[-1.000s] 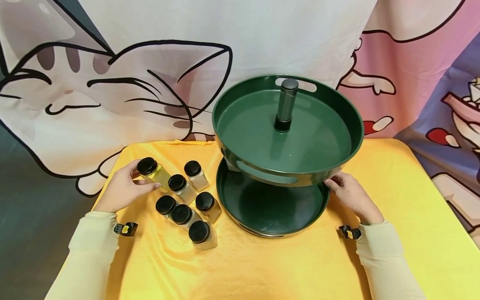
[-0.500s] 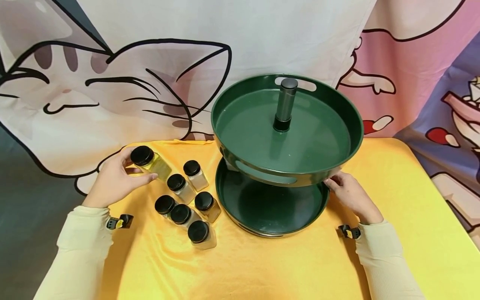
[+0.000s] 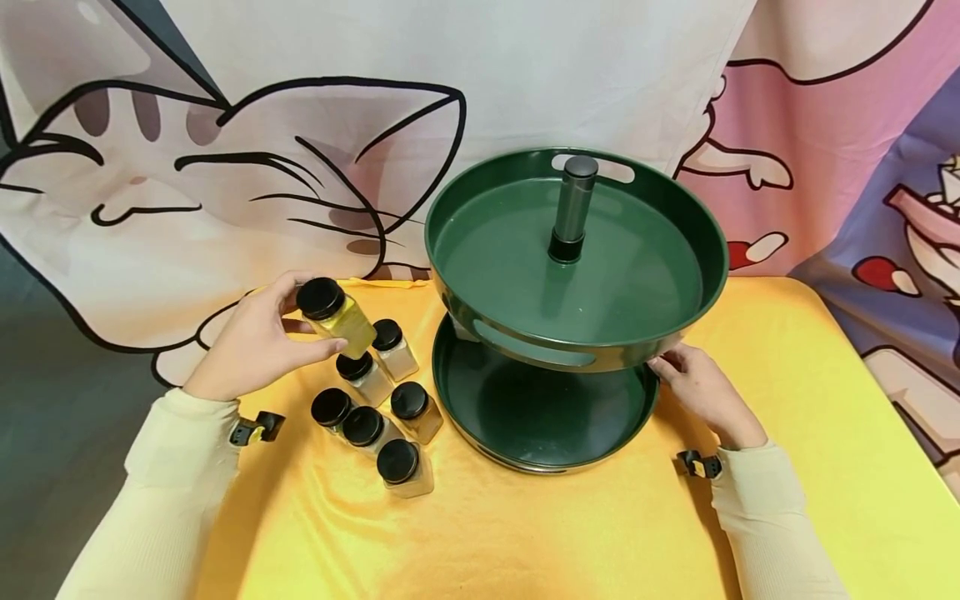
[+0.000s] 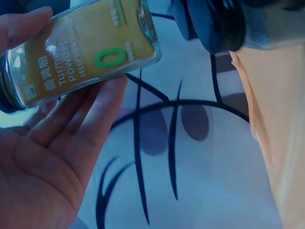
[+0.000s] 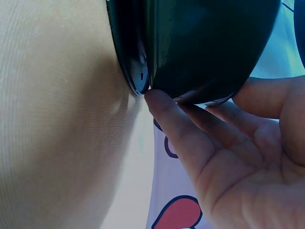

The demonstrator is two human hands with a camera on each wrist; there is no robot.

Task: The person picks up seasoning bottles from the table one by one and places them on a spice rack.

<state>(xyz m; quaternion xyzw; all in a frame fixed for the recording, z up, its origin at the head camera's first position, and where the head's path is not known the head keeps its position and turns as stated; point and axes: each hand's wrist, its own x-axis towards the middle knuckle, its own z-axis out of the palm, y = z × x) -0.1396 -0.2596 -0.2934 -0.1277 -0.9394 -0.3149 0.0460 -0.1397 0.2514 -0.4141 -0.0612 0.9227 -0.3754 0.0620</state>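
- Yellow cloth (image 3: 517,533) covers the table.
- Left hand (image 3: 251,350) grips the turmeric jar (image 3: 348,329), raised slightly and farther right than before, near the standing jars (image 3: 363,427).
- Right hand (image 3: 697,387), unmoved, pinches the lower tray (image 3: 543,425) edge.

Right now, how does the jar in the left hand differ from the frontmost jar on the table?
The held jar is up in the left hand; the front jar stands on the cloth. The held jar's contents look yellow, the front jar's pale. Both have black lids.
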